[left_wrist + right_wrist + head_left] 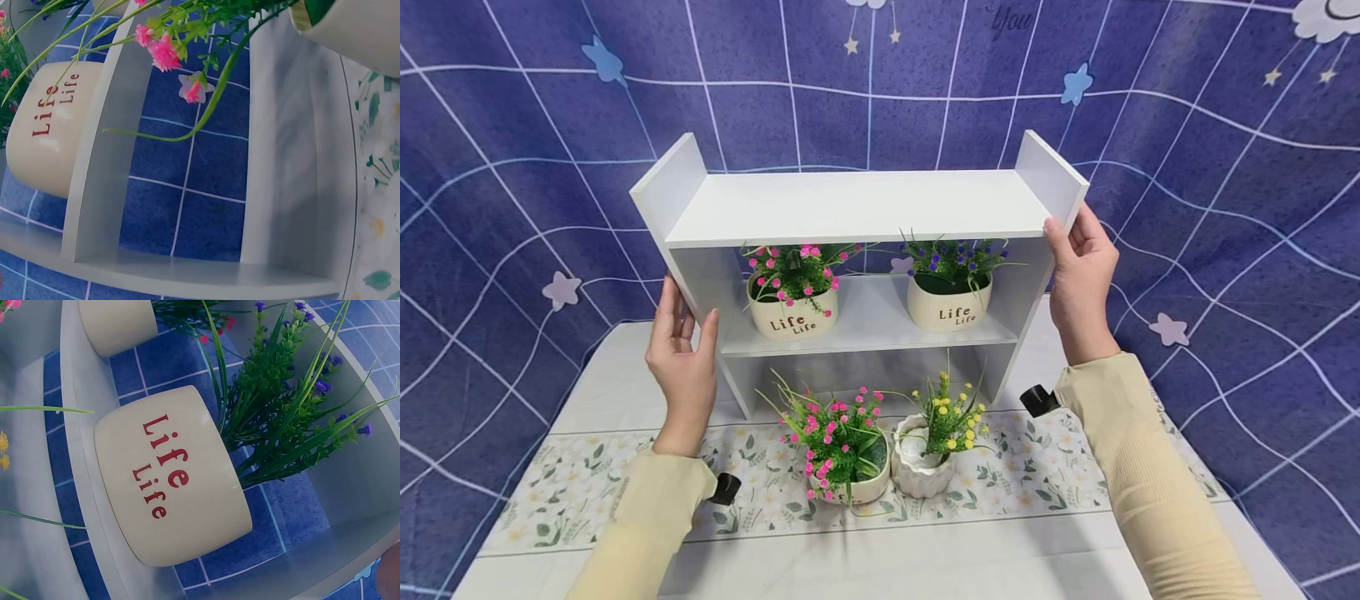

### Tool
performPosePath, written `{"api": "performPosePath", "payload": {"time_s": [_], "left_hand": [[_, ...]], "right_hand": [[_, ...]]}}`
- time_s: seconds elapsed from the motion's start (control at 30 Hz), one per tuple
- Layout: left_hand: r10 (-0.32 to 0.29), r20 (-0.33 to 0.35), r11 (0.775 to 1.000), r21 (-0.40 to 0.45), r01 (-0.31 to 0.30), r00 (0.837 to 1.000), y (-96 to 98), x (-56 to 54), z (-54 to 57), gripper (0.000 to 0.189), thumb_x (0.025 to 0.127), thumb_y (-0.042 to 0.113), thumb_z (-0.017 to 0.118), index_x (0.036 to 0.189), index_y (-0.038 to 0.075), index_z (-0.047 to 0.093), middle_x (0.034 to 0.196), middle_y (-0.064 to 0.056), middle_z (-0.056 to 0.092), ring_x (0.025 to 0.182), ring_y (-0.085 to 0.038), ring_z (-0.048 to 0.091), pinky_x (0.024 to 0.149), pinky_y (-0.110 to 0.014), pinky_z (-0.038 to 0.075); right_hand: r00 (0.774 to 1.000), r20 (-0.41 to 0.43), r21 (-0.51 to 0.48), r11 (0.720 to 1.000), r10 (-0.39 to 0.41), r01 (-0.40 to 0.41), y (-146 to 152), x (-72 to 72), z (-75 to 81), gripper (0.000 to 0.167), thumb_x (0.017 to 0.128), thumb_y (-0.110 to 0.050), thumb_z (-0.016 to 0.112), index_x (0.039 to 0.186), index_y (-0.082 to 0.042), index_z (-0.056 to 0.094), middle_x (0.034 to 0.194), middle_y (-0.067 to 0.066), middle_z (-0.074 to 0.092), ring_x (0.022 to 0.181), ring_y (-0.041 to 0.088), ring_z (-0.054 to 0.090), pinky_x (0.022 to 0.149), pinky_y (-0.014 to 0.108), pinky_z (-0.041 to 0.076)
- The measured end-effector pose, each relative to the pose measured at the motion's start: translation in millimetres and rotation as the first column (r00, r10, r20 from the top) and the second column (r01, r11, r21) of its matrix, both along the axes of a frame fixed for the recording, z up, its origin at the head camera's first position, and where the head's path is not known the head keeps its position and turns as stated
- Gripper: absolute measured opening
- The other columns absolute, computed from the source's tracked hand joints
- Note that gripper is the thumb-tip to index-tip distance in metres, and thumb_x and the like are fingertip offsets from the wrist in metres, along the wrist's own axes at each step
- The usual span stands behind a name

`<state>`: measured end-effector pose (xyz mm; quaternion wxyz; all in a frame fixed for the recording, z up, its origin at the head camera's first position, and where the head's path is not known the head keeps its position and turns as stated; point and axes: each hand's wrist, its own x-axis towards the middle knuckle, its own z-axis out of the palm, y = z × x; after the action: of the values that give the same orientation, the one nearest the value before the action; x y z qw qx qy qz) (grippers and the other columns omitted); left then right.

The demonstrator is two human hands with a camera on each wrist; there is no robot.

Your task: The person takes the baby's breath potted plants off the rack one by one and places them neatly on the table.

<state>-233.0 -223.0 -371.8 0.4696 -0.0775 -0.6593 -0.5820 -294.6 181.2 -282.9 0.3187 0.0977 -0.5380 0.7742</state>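
Observation:
A white two-tier shelf [857, 204] stands upright on the table. My left hand [683, 367] rests against its left side panel, fingers fairly straight along the outside and thumb near the front edge. At the upper right, my right hand [1084, 275] grips the right side panel, thumb on the front edge and fingers bent round the outside. On the middle board sit a cream pot with pink flowers [793, 312] and a cream pot with purple flowers [172, 478], both lettered "Life". The left wrist view shows the middle board [103, 144] but not the left hand.
Before the shelf, a pot of pink flowers [868, 483] and a ribbed white pot of yellow flowers [922, 477] stand side by side on a floral runner [1030, 475]. A white cloth [887, 567] covers the table. Blue grid-patterned fabric [865, 125] hangs behind and at both sides.

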Motion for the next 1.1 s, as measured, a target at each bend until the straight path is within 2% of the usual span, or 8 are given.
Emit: {"api": "performPosePath", "payload": {"time_s": [0.1, 0.3, 0.47, 0.67, 1.1], "left_hand": [[-0.008, 0.012, 1.000, 0.027, 0.008, 1.000, 0.8, -3.2, -0.2, 0.062, 0.088, -0.010, 0.060, 0.146, -0.003, 0.037, 0.150, -0.020, 0.041, 0.138, -0.025, 0.044, 0.111, -0.028, 0.040], [-0.008, 0.059, 0.998, 0.068, 0.004, 0.998, -0.3, -9.3, -3.8, 0.058, 0.089, -0.008, 0.061, 0.143, 0.002, 0.044, 0.146, -0.017, 0.048, 0.133, -0.024, 0.049, 0.107, -0.027, 0.044], [0.029, 0.138, 0.994, 0.097, -0.043, 0.990, -1.1, -12.1, -8.8, 0.045, 0.090, -0.004, 0.061, 0.135, 0.000, 0.055, 0.132, -0.022, 0.059, 0.119, -0.017, 0.061, 0.097, -0.018, 0.051], [0.122, 0.219, 0.989, 0.055, -0.137, 0.968, -3.1, -13.4, -14.2, 0.030, 0.092, -0.002, 0.058, 0.121, -0.004, 0.066, 0.118, -0.023, 0.067, 0.099, 0.000, 0.065, 0.085, -0.009, 0.052], [0.183, 0.238, 0.983, -0.033, -0.181, 0.954, -4.7, -13.9, -15.7, 0.028, 0.091, -0.002, 0.058, 0.118, -0.005, 0.066, 0.114, -0.023, 0.068, 0.089, 0.015, 0.059, 0.080, -0.003, 0.050]], "right_hand": [[1.000, 0.000, 0.002, 1.000, -0.001, 0.001, 0, -0.1, -0.1, 0.042, 0.089, 0.003, 0.063, 0.130, -0.002, 0.060, 0.125, 0.016, 0.065, 0.107, 0.015, 0.064, 0.087, 0.020, 0.052], [1.000, -0.001, 0.006, 1.000, -0.003, 0.003, 0, -0.1, -0.4, 0.041, 0.089, 0.002, 0.064, 0.130, -0.002, 0.061, 0.123, 0.014, 0.067, 0.106, 0.015, 0.064, 0.087, 0.021, 0.052], [1.000, 0.001, 0.000, 1.000, 0.000, 0.000, 0, 0.4, 0.3, 0.041, 0.089, 0.002, 0.063, 0.129, -0.002, 0.061, 0.123, 0.014, 0.066, 0.106, 0.015, 0.064, 0.087, 0.020, 0.052], [1.000, 0.005, 0.027, 0.999, -0.017, 0.017, 0, 1.3, 0.8, 0.041, 0.089, 0.002, 0.062, 0.130, -0.002, 0.060, 0.125, 0.015, 0.066, 0.105, 0.014, 0.064, 0.087, 0.020, 0.052], [0.998, 0.051, 0.035, 0.999, 0.035, -0.036, 6, 9.1, 6.6, 0.045, 0.087, 0.002, 0.066, 0.131, -0.003, 0.060, 0.134, 0.016, 0.060, 0.115, 0.016, 0.062, 0.092, 0.017, 0.052]]}}
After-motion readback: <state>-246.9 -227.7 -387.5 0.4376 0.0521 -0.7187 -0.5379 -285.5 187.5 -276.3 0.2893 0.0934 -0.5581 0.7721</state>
